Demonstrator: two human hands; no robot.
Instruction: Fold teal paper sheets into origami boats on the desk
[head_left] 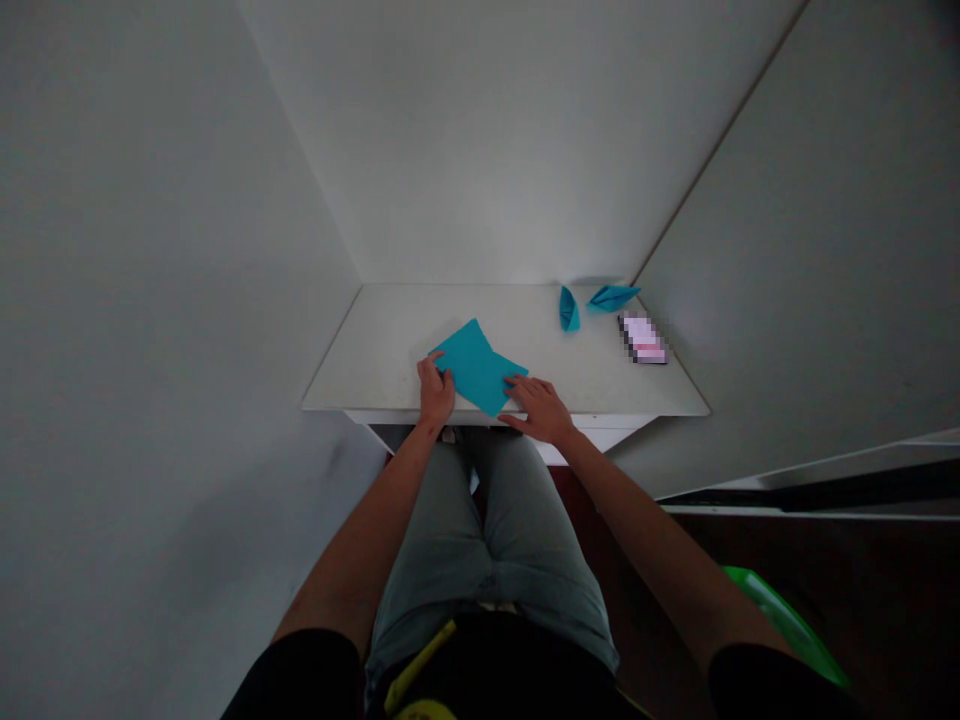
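A sheet of bright blue paper [474, 372] lies on the white tabletop near its front edge, partly folded, with a notch between its two upper corners. At the sheet's left corner my left hand [436, 388] has its fingers curled, gripping the edge. My right hand [541, 405] rests at the right corner, fingers stretched onto the paper and thumb held apart near the table edge. Further back on the right are two folded blue paper pieces, one upright and narrow [569, 310], the other lying sideways [613, 298].
A phone [643, 338] with a blurred-out screen lies at the table's right edge. The white table [375, 340] is set against walls at the back and both sides. Low on the right, a green plastic object [787, 620] shows on the dark floor.
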